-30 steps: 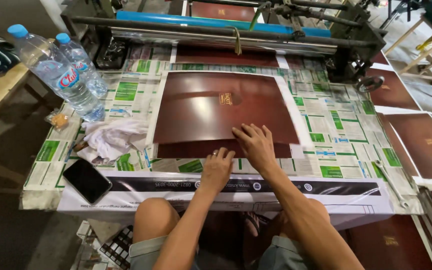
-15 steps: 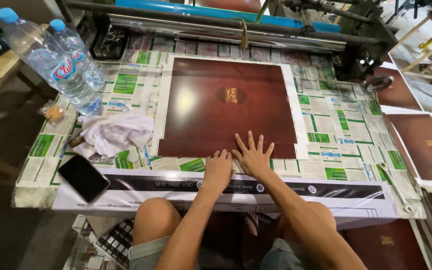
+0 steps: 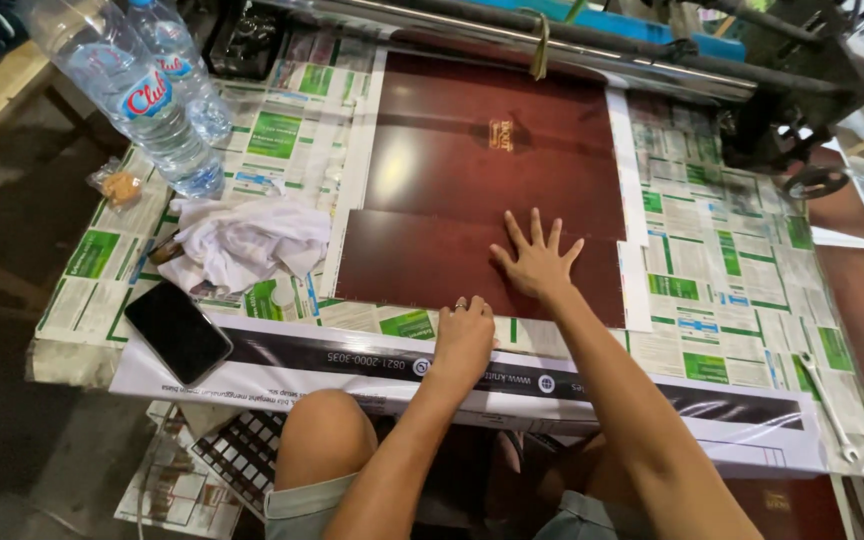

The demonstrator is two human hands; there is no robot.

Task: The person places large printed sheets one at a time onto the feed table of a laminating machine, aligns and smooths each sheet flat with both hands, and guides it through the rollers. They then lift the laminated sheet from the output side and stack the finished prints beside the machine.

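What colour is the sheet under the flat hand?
Dark maroon sheet with a small gold emblem, under the right hand; head view.

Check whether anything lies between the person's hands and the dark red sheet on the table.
Nothing visible does. The right hand lies flat, fingers spread, directly on the dark red sheet. The left hand rests curled at the sheet's near edge. The white cloth and phone lie off to the side.

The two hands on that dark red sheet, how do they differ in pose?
The right hand lies flat, fingers spread wide, well onto the dark red sheet. The left hand is curled with fingers tucked under, at the sheet's near edge, partly over the newspaper-covered table. The left hand wears a ring; none shows on the right. Both are bare and press downward, holding nothing.
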